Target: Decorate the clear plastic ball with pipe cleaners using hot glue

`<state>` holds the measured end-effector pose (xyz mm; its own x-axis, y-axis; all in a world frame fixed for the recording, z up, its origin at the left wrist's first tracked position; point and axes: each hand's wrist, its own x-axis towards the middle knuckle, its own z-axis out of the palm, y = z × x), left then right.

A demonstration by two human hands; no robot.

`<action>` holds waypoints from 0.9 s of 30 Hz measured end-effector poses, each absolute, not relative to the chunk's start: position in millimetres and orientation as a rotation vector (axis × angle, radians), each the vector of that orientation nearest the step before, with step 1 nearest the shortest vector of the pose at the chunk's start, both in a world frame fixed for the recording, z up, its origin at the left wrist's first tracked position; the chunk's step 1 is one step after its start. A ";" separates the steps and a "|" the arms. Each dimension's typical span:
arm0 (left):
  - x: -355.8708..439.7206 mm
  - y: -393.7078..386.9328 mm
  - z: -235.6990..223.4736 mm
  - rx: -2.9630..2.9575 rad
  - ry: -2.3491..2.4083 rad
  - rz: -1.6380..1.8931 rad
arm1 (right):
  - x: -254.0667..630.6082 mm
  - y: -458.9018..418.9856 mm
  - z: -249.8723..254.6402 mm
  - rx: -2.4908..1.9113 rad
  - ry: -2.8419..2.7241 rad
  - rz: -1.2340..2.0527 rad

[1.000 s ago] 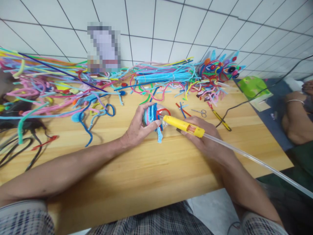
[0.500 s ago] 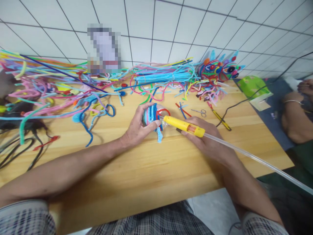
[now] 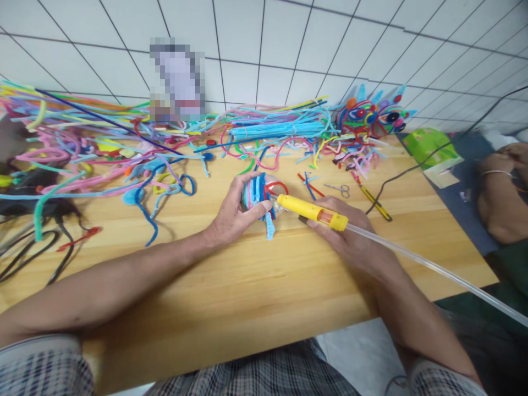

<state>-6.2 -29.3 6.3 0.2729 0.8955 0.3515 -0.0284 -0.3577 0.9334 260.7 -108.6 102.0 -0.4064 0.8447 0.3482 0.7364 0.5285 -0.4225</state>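
My left hand (image 3: 237, 212) is wrapped round a small craft piece (image 3: 256, 195) striped with blue, pink and white pipe cleaners. A red loop (image 3: 281, 187) curves on its right side, and a light blue end (image 3: 269, 226) hangs from its bottom. In my right hand (image 3: 342, 231) is a yellow hot glue gun (image 3: 309, 210), with a long clear glue stick (image 3: 412, 256) running out of its back. The gun's nozzle points left at the craft piece, close to my left thumb; I cannot tell whether it touches.
Pipe cleaners (image 3: 280, 129) lie heaped along the tiled wall. Two colourful masklike pieces (image 3: 358, 114) stand at the back right. Scissors (image 3: 338, 190), a yellow cutter knife (image 3: 373, 202) and a black cable (image 3: 412, 168) lie right. Another person's arm (image 3: 501, 198) rests beyond the table's right edge.
The whole view has shifted very slightly. Both hands, the craft piece and the glue gun keep nearly the same position to one another.
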 end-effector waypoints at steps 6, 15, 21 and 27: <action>-6.4 -29.3 5.8 1.606 0.831 1.224 | 260.6 -107.2 98.7 -1.262 -2.231 0.269; -6.8 -29.7 8.9 1.610 0.822 1.219 | 260.9 -107.4 98.5 -1.259 -2.232 0.280; -6.8 -29.2 8.8 1.572 0.811 1.195 | 258.8 -110.2 104.5 -1.308 -2.237 0.308; -6.3 -28.5 7.7 1.579 0.797 1.221 | 259.7 -109.8 102.4 -1.322 -2.231 0.277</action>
